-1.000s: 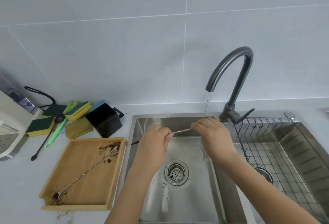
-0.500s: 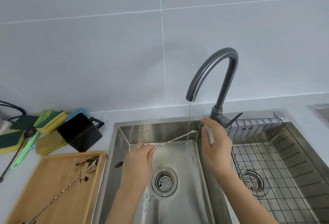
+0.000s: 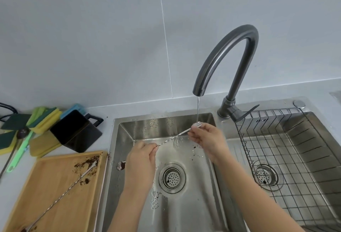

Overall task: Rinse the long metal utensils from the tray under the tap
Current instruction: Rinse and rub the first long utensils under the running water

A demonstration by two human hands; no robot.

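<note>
Since a moment ago our right hand [image 3: 206, 139] has come off the tap lever and closed again on the far end of the twisted metal spoon [image 3: 173, 137], and our view has drifted a little so the tray shows more fully. We hold this utensil over the left sink basin [image 3: 193, 204]: a thin, silvery rod with a spiral twist along its shaft. Its long axis runs from lower left up to upper right, and the upper right end sits right under the stream of water [image 3: 198, 110] falling from the dark curved tap [image 3: 230, 47]. Our left hand [image 3: 142, 158] pinches the lower part of the shaft between thumb and fingertips, the other fingers curled in; a soiled tip [image 3: 120, 165] pokes out to the left of that hand. Our right hand pinches the upper end in the same closed way. Dark specks lie on the basin floor near the drain [image 3: 172, 177]. Left of the sink, a second long twisted utensil [image 3: 60, 197] lies diagonally on the wooden tray [image 3: 46, 180], amid brown residue. Beyond the tray sit a black container [image 3: 75, 132] and some sponges [image 3: 44, 119]. A wire rack [image 3: 295, 158] fills the right basin.
</note>
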